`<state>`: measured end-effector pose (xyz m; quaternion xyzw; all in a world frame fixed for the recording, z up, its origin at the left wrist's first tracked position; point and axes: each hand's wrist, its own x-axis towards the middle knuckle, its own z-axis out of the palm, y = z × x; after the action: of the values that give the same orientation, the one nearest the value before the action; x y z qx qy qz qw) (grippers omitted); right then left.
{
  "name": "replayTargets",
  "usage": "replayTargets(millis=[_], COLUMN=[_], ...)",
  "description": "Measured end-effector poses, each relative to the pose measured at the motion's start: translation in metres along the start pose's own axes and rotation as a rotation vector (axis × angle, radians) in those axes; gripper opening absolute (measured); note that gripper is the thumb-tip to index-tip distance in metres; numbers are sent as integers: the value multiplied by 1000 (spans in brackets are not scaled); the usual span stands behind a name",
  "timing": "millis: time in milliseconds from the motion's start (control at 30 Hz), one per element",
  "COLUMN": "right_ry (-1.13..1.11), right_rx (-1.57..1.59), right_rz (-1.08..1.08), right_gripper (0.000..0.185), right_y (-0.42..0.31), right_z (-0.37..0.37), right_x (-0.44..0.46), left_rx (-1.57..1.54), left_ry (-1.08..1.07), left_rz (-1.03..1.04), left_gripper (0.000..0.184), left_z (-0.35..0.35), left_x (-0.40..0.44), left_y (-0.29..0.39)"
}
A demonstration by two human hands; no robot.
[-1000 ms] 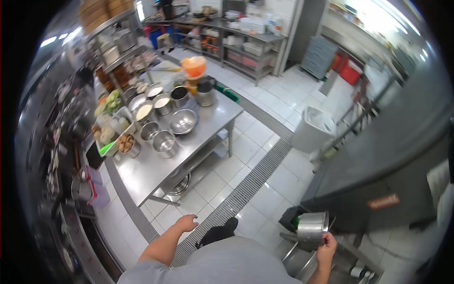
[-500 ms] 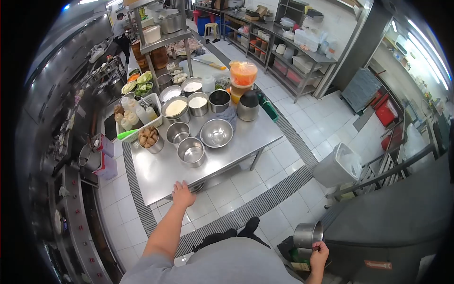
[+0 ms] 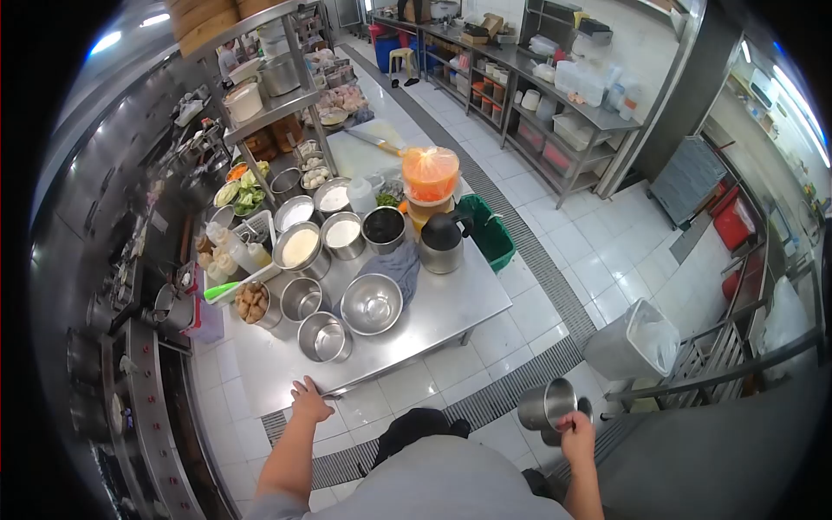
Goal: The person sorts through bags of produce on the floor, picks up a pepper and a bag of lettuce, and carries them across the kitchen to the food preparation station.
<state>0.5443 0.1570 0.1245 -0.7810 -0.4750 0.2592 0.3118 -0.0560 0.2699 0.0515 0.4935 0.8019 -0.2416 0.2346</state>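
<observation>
My left hand (image 3: 308, 402) has its fingers spread at the near edge of the steel table (image 3: 416, 338). Held low on the right, a round stainless steel pot (image 3: 544, 406) is gripped at its rim by my right hand (image 3: 575, 433). Another dark metal edge shows just behind that pot; I cannot make out whether it is a second pot. Nearest my left hand on the table stand two empty steel pots, a front one (image 3: 325, 337) and a rear one (image 3: 302, 300). Beside them are a wide steel bowl (image 3: 372, 304) and a pot of brown chunks (image 3: 252, 303).
Farther back are pots of white powder (image 3: 301, 246), a black-lidded jug (image 3: 442, 243), an orange-filled bag (image 3: 430, 173) and a knife (image 3: 378, 143). A grey bin (image 3: 628, 347) stands at right, a green bin (image 3: 487, 232) beyond the table. Stoves line the left.
My view has turned and moved closer to the table's right side. My right hand has raised the steel pot and brought it forward. My left hand stays at the table edge.
</observation>
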Motion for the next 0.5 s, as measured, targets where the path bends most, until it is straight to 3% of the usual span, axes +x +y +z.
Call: replayTargets(millis=[100,133,167,233,367,500], right_ry=[-43,-31,-26,-20,29,69], right_rx=[-74,-133,-139,-142,-91,-103], right_rz=[-196,-318,-296,-337,-308,-160], right_gripper=[11,11,11,10,12,9], right_y=[-26,-35,-45,-67,-70,-34], right_z=[5,5,5,1,-6,-25], right_x=[66,90,107,134,180,211], left_rx=[15,59,111,-73,-496,-399], left_ry=[-45,-104,-170,-308,-299,-79], left_rz=[-103,28,164,416,795,1033], left_gripper=[119,109,101,90,76,76], left_z=[-14,-17,-22,-55,-114,-106], left_x=[-7,-2,-1,-18,-36,18], left_y=[30,47,65,121,246,353])
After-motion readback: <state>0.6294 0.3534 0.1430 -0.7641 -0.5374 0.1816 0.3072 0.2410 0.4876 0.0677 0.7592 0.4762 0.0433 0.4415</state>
